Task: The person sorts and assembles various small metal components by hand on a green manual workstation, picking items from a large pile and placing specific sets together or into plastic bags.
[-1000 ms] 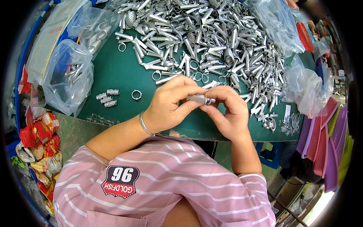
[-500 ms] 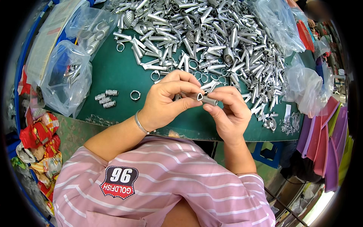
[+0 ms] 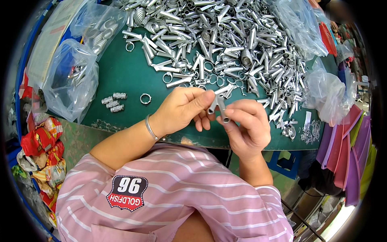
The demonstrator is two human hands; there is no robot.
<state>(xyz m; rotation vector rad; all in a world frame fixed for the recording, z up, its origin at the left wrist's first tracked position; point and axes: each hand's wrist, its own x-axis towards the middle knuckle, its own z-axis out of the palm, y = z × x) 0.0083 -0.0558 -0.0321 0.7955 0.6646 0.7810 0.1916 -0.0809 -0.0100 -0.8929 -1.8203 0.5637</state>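
Between my fingertips, just above the table's near part, are two silver metal tubes that meet in a narrow V, open ends toward me. Whether they are one joined piece I cannot tell. My left hand pinches the left tube, thumb on top and fingers curled beneath. The right tube's lower end is pinched between thumb and fingers of my right hand. Beyond both hands spreads a big heap of silver tubes and rings. Left of my left hand lie a lone ring and several short textured tubes.
The green table has a worn front edge. Clear plastic bags with metal parts stand at the left; more bags lie at the right. Small chains and rings sit at the right edge, near pink and purple bins.
The tube, held crosswise before, is turned so its end points toward me, and two tubes show in a V. My left wrist has rolled, bringing the thumb on top.
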